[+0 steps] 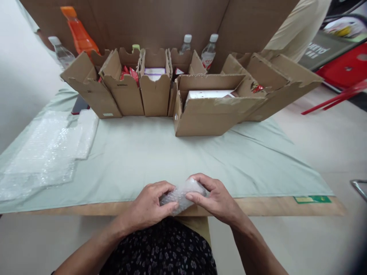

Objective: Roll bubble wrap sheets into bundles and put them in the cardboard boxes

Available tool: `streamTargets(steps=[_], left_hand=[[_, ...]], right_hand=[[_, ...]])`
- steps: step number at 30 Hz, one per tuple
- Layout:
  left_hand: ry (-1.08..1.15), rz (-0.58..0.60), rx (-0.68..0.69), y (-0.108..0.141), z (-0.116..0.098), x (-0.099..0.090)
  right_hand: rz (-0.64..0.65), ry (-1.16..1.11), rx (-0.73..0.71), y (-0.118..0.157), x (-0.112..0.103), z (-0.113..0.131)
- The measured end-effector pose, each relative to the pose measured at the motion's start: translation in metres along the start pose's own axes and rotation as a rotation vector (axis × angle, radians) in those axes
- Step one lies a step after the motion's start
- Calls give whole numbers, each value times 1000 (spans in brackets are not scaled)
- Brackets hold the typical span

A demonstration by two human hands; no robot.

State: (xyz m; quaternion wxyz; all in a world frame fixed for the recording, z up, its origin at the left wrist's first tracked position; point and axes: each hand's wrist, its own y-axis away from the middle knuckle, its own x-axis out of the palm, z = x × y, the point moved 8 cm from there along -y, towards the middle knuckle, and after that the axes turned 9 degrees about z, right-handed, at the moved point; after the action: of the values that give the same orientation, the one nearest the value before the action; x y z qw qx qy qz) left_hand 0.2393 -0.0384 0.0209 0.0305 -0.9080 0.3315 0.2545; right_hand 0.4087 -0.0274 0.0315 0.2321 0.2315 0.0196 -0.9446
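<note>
At the table's near edge I hold a small bundle of bubble wrap (182,196) between both hands. My left hand (155,202) is closed around its left end, thumb toward me. The fingers of my right hand (213,196) curl over the other end, with the thumb pressed on its near side. Whatever lies inside the wrap, if anything, cannot be made out. Flat sheets of bubble wrap (46,149) lie at the left of the table, on a pale green cloth (137,152).
Several open cardboard boxes (156,95) stand in a row at the back. One wider box (206,118), holding a white package (210,94), juts forward. Behind are an orange bottle (82,38) and clear bottles (208,53). A red chair (344,68) stands at right.
</note>
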Motion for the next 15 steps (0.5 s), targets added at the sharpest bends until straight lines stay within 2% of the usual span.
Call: streamTargets(steps=[2,5,7,9,11,13,15], left_hand=[[-89,-14,139,-11,-18,-17],[-270,-260,349,-37,-54,-65],[-388,-408,442,-64,-74,-94],[-456,-468,455,-98,-84,-114],[-496,-482,413,-131,-84,-125],[-536,-455,360,-153,-77,-123],[-556,-440,343,-161,-68,-115]], right_hand=[[-19,22,4,2,-13,0],[-123,44,25,11,-44,0],[-257,48,26,18,-73,5],[-445,46,19,27,-106,16],[-655,45,-10,34,-139,31],[-820,40,-116,33,-166,54],[-875,22,-266,16,-185,78]])
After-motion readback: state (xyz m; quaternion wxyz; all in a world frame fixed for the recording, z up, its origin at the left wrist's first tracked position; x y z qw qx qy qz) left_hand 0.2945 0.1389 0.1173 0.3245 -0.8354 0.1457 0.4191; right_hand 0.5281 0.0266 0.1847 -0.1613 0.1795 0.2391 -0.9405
